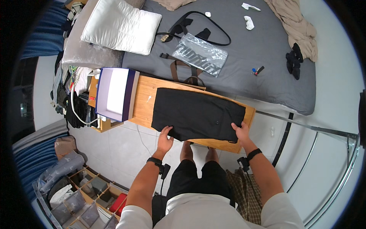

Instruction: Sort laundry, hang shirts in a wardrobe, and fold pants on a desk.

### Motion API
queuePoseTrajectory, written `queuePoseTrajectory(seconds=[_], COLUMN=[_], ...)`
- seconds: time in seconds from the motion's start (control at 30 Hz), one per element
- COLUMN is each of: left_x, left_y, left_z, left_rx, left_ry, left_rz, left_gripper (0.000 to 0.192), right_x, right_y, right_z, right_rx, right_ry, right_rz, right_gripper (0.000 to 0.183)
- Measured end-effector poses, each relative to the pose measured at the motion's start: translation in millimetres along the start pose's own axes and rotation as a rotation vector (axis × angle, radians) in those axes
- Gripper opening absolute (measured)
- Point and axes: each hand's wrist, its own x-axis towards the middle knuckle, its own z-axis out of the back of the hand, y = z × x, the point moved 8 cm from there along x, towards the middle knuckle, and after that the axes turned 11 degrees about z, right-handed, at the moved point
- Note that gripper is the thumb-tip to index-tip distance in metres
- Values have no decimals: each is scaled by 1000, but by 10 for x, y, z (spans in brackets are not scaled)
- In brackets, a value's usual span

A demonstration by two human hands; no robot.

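Observation:
A folded black garment (197, 114) lies flat across a wooden table (144, 86), its near edge hanging slightly over the side. My left hand (165, 140) is at its near left edge, with the fingertips on the fabric. At the right end my right hand (242, 131) touches the cloth, the thumb on top and the other fingers at the edge; whether either hand pinches the fabric is hard to tell. A small button shows on the garment near its right end. Left of it, a small white item (149, 99) rests on the wood.
An open white and dark-blue box (130, 97) stands at the table's left end. Beyond the table, a grey bed (240, 57) holds a clear plastic bag (200, 54), a brown strap (174, 71), black socks (294, 61) and a white pillow (123, 27). A metal rail (308, 126) runs at right.

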Motion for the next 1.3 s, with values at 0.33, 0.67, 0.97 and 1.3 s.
queuePoseTrajectory(seconds=[0.33,0.67,0.97,1.3], left_x=[24,53,284,146], left_y=[-38,-160,28,-310], left_z=[51,334,67,134], left_rx=[-20,55,487,359], left_ry=[-24,-211,157,-131], left_rz=[-28,-41,173,23], left_gripper=[56,64,98,83], right_x=[255,168,236,218], right_y=[-158,-60,-177,-330], right_z=[343,308,432,423], right_rx=[-762,-840,-743,-401], right_ry=[-208,-370,-223,-131], right_rz=[258,242,283,10], right_gripper=[51,66,68,56])
